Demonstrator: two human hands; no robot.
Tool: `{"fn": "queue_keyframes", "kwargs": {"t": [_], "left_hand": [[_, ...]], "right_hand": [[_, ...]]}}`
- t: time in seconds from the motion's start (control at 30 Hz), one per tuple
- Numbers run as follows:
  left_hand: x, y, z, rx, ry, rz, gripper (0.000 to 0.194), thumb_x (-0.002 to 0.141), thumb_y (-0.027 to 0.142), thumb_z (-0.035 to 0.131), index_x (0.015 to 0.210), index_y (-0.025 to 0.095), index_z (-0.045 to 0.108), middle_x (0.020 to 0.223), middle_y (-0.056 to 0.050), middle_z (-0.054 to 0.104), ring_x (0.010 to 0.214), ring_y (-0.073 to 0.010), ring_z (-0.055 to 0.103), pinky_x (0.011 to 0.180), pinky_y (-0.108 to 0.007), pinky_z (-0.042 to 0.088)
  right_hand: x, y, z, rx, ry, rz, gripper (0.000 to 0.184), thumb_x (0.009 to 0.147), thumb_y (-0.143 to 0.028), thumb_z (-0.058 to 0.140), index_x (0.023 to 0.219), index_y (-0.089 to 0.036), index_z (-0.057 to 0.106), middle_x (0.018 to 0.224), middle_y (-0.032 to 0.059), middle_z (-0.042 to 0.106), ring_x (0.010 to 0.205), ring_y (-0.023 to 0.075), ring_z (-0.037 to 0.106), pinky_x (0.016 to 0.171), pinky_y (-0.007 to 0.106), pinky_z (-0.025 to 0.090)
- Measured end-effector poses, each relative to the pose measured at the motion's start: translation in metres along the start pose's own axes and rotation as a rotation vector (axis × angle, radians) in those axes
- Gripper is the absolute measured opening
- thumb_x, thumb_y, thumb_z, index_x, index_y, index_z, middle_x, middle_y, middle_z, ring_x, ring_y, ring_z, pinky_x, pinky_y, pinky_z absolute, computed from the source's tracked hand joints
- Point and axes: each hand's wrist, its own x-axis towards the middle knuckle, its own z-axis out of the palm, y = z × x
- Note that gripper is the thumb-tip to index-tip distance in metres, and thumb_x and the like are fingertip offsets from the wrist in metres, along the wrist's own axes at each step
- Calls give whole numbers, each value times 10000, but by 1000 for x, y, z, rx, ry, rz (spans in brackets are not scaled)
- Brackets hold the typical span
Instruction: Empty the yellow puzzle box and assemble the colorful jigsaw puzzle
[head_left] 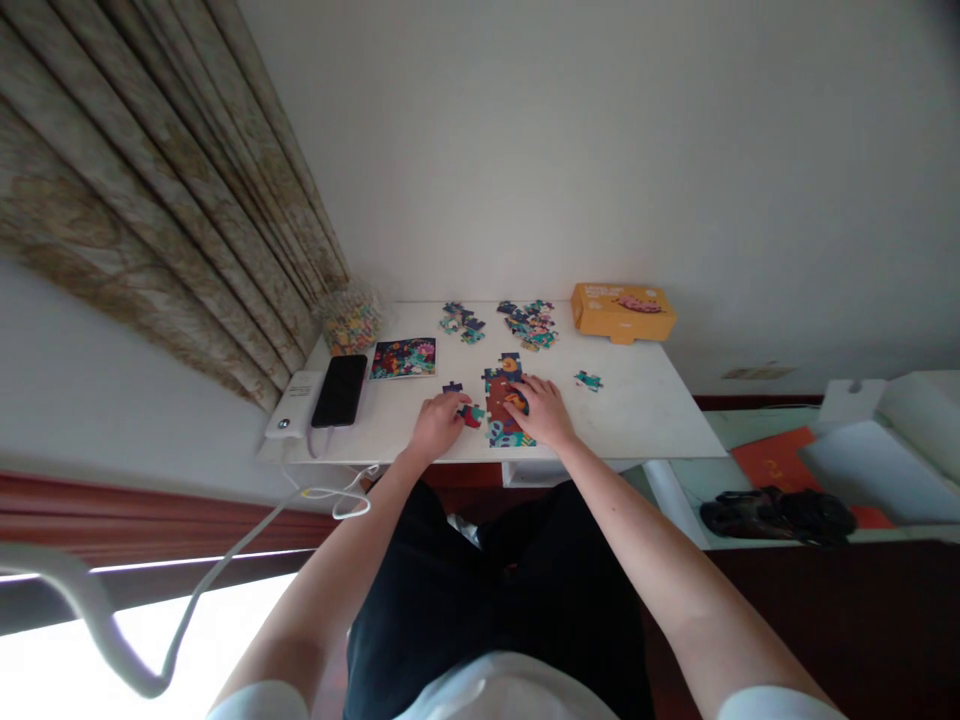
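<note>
The left hand (439,422) is curving its fingertips (457,400) down onto a small red-and-teal puzzle piece (471,415), though I cannot tell whether they are gripping it. The right hand (544,412) is resting its spread fingers (521,392) on the partly built puzzle (501,425), touching it with no clear grasp. That puzzle is lying between the hands on the white table (637,420), an irregular patch of red, navy and teal pieces with a ragged outline. A dark piece (452,387) is lying just beside the left fingertips, and a teal piece (589,380) is lying well to the right. Farther forward, a small heap (461,322) and a larger heap (529,323) of loose pieces are sitting side by side. Beyond them, a yellow box (622,312) is sitting at the table's far edge, its contents hidden. At the far left corner, a clear bag (350,322) is holding small colourful items, too small to identify. A picture card (403,358), a phone (340,390) and a power bank (294,404) are lying near it.
</note>
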Motion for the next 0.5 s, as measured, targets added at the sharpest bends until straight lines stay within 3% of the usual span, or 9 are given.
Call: {"fn": "queue_keyframes", "kwargs": {"t": [0.07, 0.17, 0.3, 0.5], "left_hand": [[-6, 12, 9, 136, 89, -79, 226, 900, 244, 640, 1121, 210, 675, 1169, -135, 718, 1112, -332, 659, 1011, -499, 478], [-13, 23, 20, 247, 101, -119, 280, 901, 345, 686, 1150, 221, 659, 1230, -165, 683, 1133, -370, 628, 979, -515, 468], [-7, 16, 19, 201, 15, -116, 368, 836, 176, 681, 1191, 249, 619, 1178, -116, 691, 1102, -327, 642, 951, -459, 480], [8, -7, 7, -26, -142, 141, 451, 723, 90, 670, 1148, 218, 589, 1106, -77, 679, 1061, -264, 644, 972, -395, 507]], "right_hand": [[0, -1, 0, 8, 8, -3, 467, 1006, -519, 523, 1336, -224, 670, 1461, 142, 605, 1368, 321, 511, 1168, 538, 352], [1, -1, -1, 8, 1, -5, 468, 1006, -529, 518, 1333, -231, 670, 1462, 137, 604, 1368, 321, 510, 1161, 539, 359], [1, -1, -1, 5, -1, -4, 477, 1005, -536, 517, 1338, -230, 669, 1467, 138, 600, 1373, 324, 508, 1157, 541, 363], [0, 0, 0, 4, 12, -14, 472, 1006, -525, 522, 1329, -218, 675, 1453, 144, 608, 1360, 325, 518, 1162, 533, 364]]}}
